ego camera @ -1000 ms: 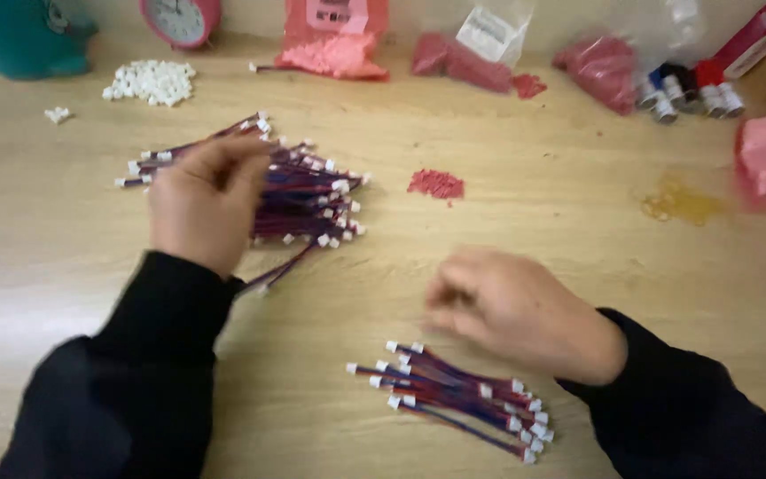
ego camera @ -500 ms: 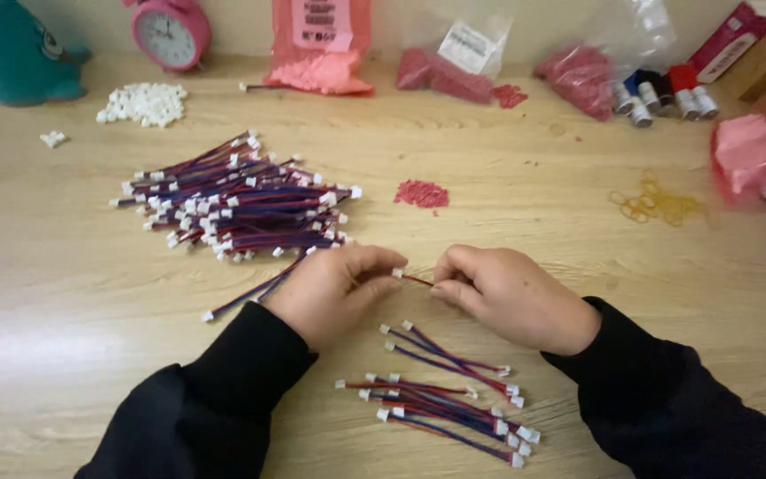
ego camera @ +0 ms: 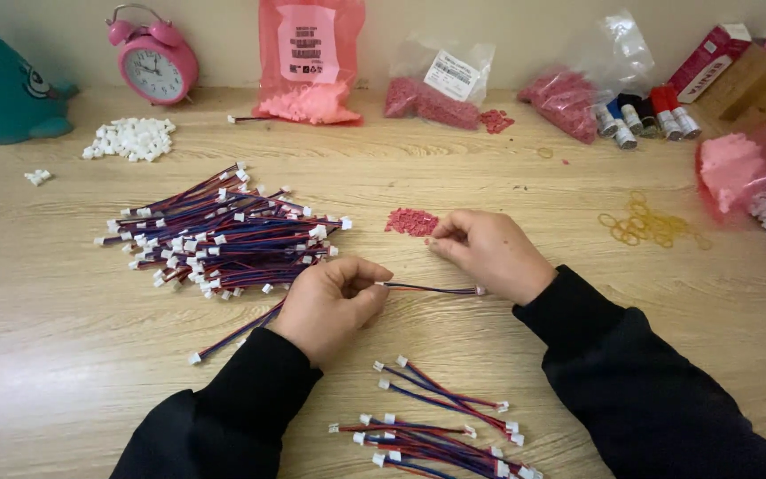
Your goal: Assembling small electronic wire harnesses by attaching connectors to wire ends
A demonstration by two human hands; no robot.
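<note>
Sideways, left hand [ego camera: 330,302] pinches the wire [ego camera: 432,288]; right hand [ego camera: 489,253] curled at its connector end.

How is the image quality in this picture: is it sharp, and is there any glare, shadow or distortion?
Head view: sharp across the wooden table; the left hand, right hand and the wire between them show no motion blur. Lighting is soft and even, with faint shadows under the hands. Mild glare on the clear plastic bag at the back. The table's far edge bows slightly, a wide-lens distortion.
</note>
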